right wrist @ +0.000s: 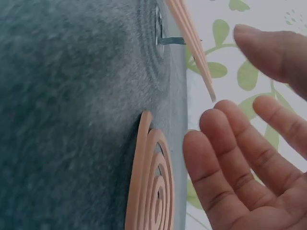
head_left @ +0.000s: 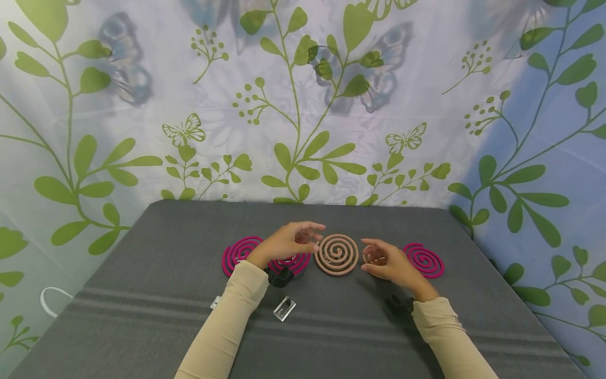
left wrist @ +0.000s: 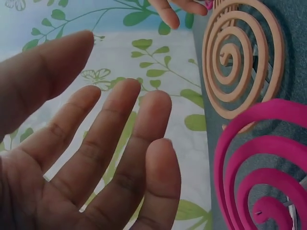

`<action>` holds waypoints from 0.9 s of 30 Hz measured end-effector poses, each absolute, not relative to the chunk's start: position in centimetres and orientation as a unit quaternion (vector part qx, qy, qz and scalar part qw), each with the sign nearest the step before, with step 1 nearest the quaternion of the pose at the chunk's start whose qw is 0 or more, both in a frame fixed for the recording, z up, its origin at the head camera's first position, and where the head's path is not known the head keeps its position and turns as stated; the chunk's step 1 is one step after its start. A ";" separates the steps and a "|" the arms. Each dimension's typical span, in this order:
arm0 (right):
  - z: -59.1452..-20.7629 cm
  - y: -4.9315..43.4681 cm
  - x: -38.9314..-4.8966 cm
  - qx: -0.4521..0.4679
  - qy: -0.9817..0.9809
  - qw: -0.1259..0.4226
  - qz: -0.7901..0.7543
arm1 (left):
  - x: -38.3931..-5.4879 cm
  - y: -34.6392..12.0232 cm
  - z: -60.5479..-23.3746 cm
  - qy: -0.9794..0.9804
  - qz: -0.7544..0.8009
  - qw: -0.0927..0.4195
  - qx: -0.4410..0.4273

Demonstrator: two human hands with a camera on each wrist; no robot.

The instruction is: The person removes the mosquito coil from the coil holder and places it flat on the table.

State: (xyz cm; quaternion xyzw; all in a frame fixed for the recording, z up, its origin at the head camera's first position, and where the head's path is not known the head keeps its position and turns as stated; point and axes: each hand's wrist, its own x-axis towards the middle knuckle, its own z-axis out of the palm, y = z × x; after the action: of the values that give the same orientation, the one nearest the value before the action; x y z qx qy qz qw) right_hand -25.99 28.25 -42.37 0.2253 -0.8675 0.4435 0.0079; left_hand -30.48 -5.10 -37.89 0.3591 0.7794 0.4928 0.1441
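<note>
My left hand (head_left: 289,242) hovers over a pink mosquito coil (head_left: 306,258), its fingers apart and nothing in its grasp. Just right of its fingertips, a tan mosquito coil (head_left: 337,251) is raised above the table; in the right wrist view this raised coil (right wrist: 192,43) appears edge-on with a thin metal strip beside it. Over a second tan coil (head_left: 365,258), partly hidden, is my right hand (head_left: 390,266). That hand (right wrist: 249,158) has loosely bent fingers and holds nothing, while the lower tan coil (right wrist: 144,167) lies beside it.
Another pink coil (head_left: 226,261) is at the left, and one more pink coil (head_left: 424,259) at the right. A small metal holder (head_left: 284,309) lies on the grey table (head_left: 341,337) near the left forearm, which partly covers another small piece (head_left: 215,301). Behind hangs a leaf-print curtain (head_left: 227,131).
</note>
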 end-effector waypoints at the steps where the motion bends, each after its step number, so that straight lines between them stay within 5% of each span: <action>1: -42.4 28.1 -26.1 0.226 -0.870 0.005 0.439 | -30.5 -5.1 -37.9 0.782 0.491 0.148 0.355; 27: -42.6 25.8 -28.2 0.176 -0.896 -0.052 0.405 | -30.7 -5.3 -38.6 0.835 0.422 0.181 0.304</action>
State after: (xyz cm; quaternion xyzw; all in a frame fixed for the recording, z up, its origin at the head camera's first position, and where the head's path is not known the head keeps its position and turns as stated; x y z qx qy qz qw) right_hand -28.18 25.84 -42.60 0.1756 -0.8960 0.4046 -0.0521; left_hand -30.66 -5.31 -38.62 0.3043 0.8348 0.4218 0.1806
